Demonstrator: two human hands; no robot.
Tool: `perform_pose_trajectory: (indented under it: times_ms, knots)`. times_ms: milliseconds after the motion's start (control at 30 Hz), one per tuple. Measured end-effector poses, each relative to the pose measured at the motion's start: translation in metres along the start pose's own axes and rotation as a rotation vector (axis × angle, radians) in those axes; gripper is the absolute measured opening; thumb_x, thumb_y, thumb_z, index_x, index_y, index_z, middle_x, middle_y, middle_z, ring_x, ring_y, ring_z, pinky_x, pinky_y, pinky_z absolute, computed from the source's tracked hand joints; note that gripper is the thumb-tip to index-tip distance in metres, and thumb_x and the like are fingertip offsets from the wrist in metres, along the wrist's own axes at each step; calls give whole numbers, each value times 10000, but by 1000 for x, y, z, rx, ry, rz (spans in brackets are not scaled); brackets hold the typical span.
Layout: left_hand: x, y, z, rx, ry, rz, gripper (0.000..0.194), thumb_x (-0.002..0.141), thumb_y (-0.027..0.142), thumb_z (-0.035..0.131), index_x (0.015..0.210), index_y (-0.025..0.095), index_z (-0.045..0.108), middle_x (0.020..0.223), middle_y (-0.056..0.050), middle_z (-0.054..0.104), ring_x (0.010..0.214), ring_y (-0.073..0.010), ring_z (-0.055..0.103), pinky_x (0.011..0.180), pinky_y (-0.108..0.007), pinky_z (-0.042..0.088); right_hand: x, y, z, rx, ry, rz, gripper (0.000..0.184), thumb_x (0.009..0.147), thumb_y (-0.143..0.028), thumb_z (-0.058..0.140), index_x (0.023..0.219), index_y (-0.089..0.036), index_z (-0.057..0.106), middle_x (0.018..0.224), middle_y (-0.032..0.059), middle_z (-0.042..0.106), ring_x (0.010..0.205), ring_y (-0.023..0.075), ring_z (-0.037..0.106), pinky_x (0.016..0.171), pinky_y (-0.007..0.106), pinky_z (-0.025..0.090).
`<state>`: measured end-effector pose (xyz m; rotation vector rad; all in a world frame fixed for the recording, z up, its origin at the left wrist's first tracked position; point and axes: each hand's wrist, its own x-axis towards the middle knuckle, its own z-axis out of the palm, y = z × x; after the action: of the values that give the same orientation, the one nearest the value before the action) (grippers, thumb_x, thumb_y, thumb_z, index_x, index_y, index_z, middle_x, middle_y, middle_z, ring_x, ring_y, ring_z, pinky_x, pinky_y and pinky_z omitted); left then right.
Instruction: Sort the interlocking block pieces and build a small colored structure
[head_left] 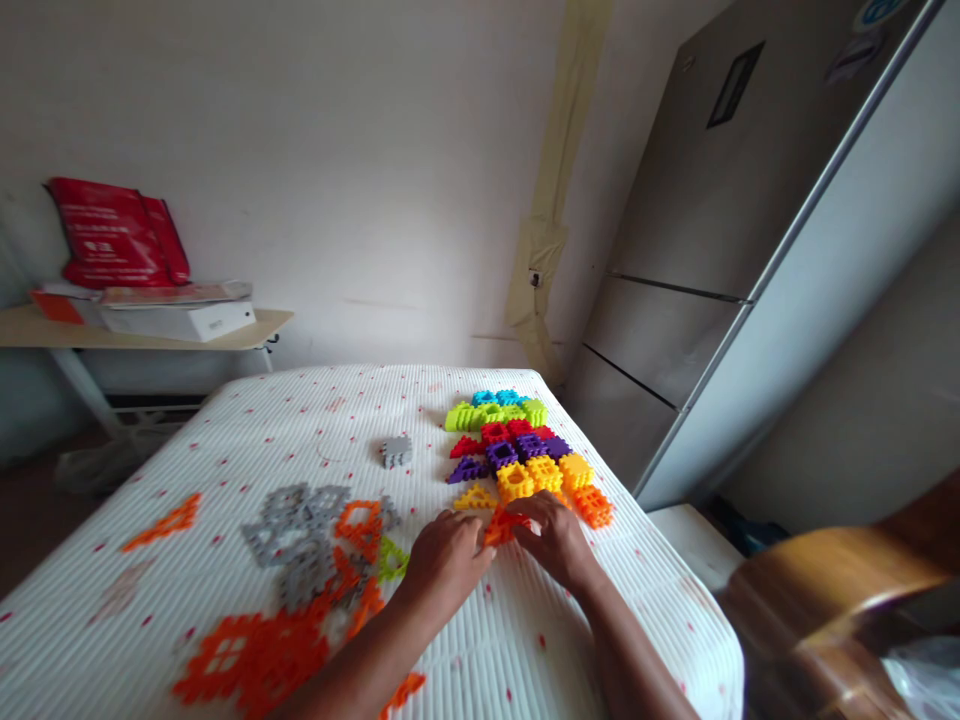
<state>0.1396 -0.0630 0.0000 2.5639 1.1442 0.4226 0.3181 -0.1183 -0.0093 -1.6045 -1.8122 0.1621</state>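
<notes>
My left hand (451, 552) and my right hand (553, 538) are close together near the right side of the table. Between them is an orange interlocking plastic tile (501, 526), with the fingers of both hands closed on its sides. Just beyond my fingers stand stacks of yellow tiles (541, 474), and an orange stack (594, 507) sits to the right. Farther back are rows of purple tiles (501, 455), red tiles (495, 433), lime green tiles (489, 413) and blue tiles (496, 397). My fingers partly cover the nearest orange pieces.
Loose orange tiles (247, 660) and grey tiles (300, 530) lie heaped left of my arms, with a green triangle (391, 560) beside them. A small grey stack (396, 452) stands mid-table. A fridge (675, 250) and a wooden chair (832, 580) are at the right.
</notes>
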Motion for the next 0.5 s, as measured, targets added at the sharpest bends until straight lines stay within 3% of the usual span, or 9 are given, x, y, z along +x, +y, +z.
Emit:
perform_pose_trajectory:
  times_ms: [167, 500]
  knots:
    - [5, -1, 7, 52, 12, 4, 182, 812, 208, 498, 812, 175, 676, 885, -86, 708, 893, -226, 628, 810, -335, 461, 0, -1, 0, -19, -11, -3, 213, 790, -133, 567, 928, -231, 696, 918, 30, 711, 846, 188, 610, 785, 301, 478]
    - [1, 2, 12, 95, 43, 45, 230, 838, 185, 468, 808, 167, 695, 871, -118, 694, 911, -255, 617, 806, -375, 458, -1, -4, 0, -58, 36, -49, 237, 753, -99, 563, 906, -221, 697, 842, 33, 708, 773, 183, 618, 704, 282, 491]
